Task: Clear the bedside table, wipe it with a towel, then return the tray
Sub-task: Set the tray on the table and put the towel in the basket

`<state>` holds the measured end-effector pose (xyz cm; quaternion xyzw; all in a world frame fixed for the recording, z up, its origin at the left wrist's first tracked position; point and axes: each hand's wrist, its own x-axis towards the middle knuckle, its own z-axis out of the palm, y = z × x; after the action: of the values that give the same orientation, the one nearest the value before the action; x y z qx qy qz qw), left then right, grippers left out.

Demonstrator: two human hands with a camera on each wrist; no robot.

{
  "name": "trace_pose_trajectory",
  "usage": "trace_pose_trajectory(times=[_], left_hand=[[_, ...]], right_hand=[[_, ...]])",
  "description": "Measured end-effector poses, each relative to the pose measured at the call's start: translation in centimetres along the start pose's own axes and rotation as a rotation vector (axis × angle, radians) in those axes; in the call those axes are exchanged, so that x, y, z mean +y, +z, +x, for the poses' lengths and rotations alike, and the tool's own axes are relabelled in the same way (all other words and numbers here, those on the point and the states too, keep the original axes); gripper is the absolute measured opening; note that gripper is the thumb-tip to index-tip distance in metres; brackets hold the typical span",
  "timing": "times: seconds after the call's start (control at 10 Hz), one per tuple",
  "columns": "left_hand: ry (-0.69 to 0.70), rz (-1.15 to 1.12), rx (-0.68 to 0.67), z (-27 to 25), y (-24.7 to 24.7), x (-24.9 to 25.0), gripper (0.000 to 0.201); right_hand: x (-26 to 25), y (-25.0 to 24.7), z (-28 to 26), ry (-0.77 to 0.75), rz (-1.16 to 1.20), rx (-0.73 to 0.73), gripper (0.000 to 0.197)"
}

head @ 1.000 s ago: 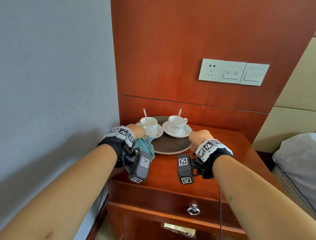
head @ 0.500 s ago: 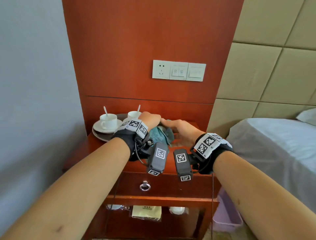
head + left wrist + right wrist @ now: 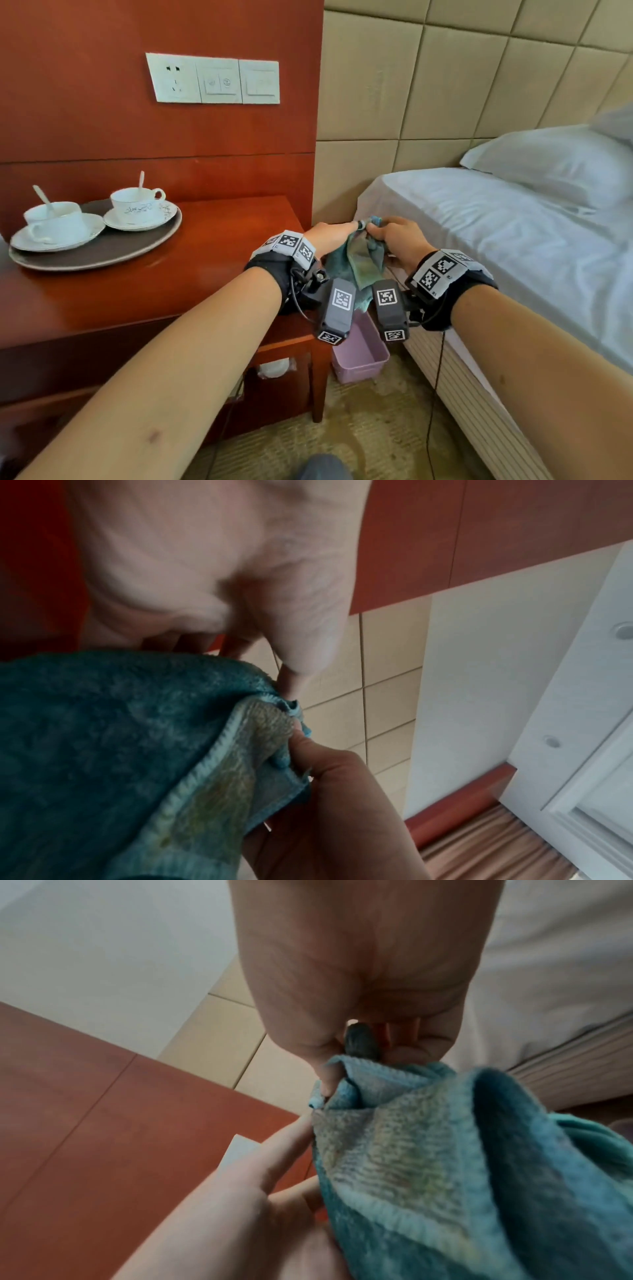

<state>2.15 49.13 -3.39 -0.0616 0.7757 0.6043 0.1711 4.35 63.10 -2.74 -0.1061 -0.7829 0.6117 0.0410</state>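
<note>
Both hands hold a teal towel (image 3: 359,263) in the air just past the right edge of the bedside table (image 3: 205,274). My left hand (image 3: 337,234) pinches its top corner, and my right hand (image 3: 394,236) pinches the same corner from the other side. The left wrist view shows the towel (image 3: 120,750) hanging below the left hand (image 3: 291,685), with the right hand (image 3: 325,791) gripping its edge. In the right wrist view, the right hand (image 3: 329,1080) pinches the towel (image 3: 445,1164). A dark round tray (image 3: 113,246) sits on the table's left side.
Two white cups (image 3: 137,202) with spoons stand on saucers on the tray. A purple bin (image 3: 359,356) sits on the floor between table and bed (image 3: 496,233), under the towel. Sockets and switches (image 3: 212,80) are on the wooden wall panel.
The view has swung right. Both hands moved from beside the tray to beyond the table's right edge, carrying the towel. The right hand has taken hold of the towel.
</note>
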Motion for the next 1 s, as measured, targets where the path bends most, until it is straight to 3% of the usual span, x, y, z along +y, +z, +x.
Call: trace_pose_trajectory(times=[0.2,0.3,0.4,0.8,1.0], left_hand=[[-0.059,-0.04,-0.129,1.1,6.8,-2.7,0.093],[-0.035,0.051,-0.136,0.2,8.9,-3.8,0.048],[-0.001,0.17,-0.078,1.4,10.4,-6.1,0.024],[-0.222,0.39,-0.037,9.6,15.4,-16.1,0.042],[-0.287,0.426,0.01,13.7,17.2,-19.0,0.039]], right_hand=[[4.0,-6.5,-0.9,0.115,-0.049,0.101,0.011],[6.5,-7.7,-1.3,0.153,-0.081,0.132,0.011],[9.2,-7.9,-1.1,0.19,-0.144,0.146,0.014],[19.9,-8.1,2.3,0.389,-0.182,0.009,0.014],[24.5,-8.0,6.2,0.457,-0.13,-0.028,0.011]])
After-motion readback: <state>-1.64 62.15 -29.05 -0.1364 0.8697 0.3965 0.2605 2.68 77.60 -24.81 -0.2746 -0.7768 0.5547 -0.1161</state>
